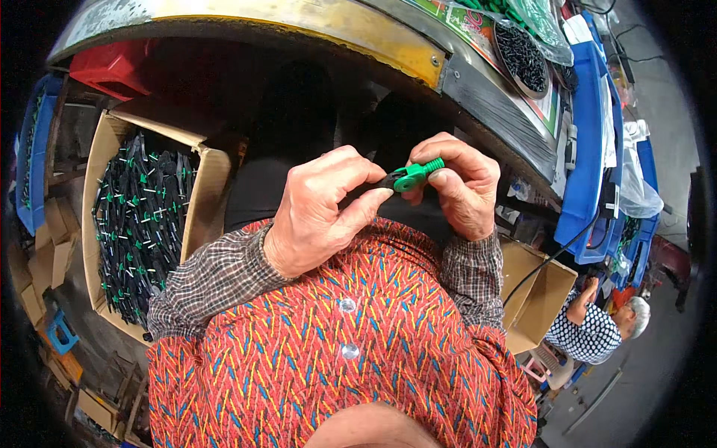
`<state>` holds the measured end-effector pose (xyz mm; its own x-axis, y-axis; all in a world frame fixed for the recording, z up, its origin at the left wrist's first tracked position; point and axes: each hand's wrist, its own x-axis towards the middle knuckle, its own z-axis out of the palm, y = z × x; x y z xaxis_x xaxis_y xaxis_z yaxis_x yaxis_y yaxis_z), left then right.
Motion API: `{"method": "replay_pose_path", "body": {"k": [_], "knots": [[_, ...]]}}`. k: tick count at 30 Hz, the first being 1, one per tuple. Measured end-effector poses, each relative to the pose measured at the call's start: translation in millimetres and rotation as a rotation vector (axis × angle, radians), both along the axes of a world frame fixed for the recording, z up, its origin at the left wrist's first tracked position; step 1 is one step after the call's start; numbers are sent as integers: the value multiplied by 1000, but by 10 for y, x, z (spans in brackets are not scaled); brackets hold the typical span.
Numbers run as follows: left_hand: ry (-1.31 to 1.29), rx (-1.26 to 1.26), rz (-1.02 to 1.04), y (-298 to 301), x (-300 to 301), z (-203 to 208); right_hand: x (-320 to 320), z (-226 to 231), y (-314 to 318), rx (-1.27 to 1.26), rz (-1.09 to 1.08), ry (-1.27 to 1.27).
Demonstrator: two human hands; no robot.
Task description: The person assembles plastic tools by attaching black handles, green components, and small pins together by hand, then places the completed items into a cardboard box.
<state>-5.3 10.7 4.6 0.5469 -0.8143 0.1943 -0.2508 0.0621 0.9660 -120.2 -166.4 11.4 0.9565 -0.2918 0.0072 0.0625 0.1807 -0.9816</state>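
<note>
The small green-and-black plastic part (409, 178) lay nearly level, its green ribbed end tipped up toward the right, held in the air below the workbench edge (388, 48). The left hand (317, 213) pinched its black end closed between thumb and forefinger; the right hand (463, 187) curled over, fingertips gripping the green end.

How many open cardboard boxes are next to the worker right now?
2. One cardboard box at the person's left is packed with black-and-green parts; another cardboard box sits at the right, its contents unseen. Flattened cardboard lies at far left; more boxes may be hidden.
</note>
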Motion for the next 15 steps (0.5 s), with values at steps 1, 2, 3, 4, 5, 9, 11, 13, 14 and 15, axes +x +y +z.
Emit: {"method": "replay_pose_path", "body": {"k": [1, 2, 3, 4, 5, 9, 11, 13, 14, 15], "knots": [[-78, -35, 2, -2, 9, -24, -8, 10, 9, -33, 11, 14], [-77, -35, 2, 1, 6, -20, -12, 20, 24, -33, 11, 15], [-118, -26, 16, 5, 2, -12, -11, 29, 45, -36, -6, 17], [-158, -18, 31, 7, -2, -9, -9, 37, 55, -39, -24, 20], [-157, -18, 29, 4, -2, -14, -7, 46, 54, -39, -25, 21], [-302, -56, 40, -5, 18, -43, 17, 84, 5, -223, 8, -13], [-351, -64, 30, -9, 28, -61, 38, 98, -21, -286, 36, -23], [-369, -69, 35, -13, 22, -92, 49, 101, -30, -355, 77, -3], [-368, -68, 34, -9, 18, -99, 46, 100, -21, -354, 76, -2], [-285, -48, 17, -3, 16, -107, 44, 96, -2, -300, 45, 35]]}}
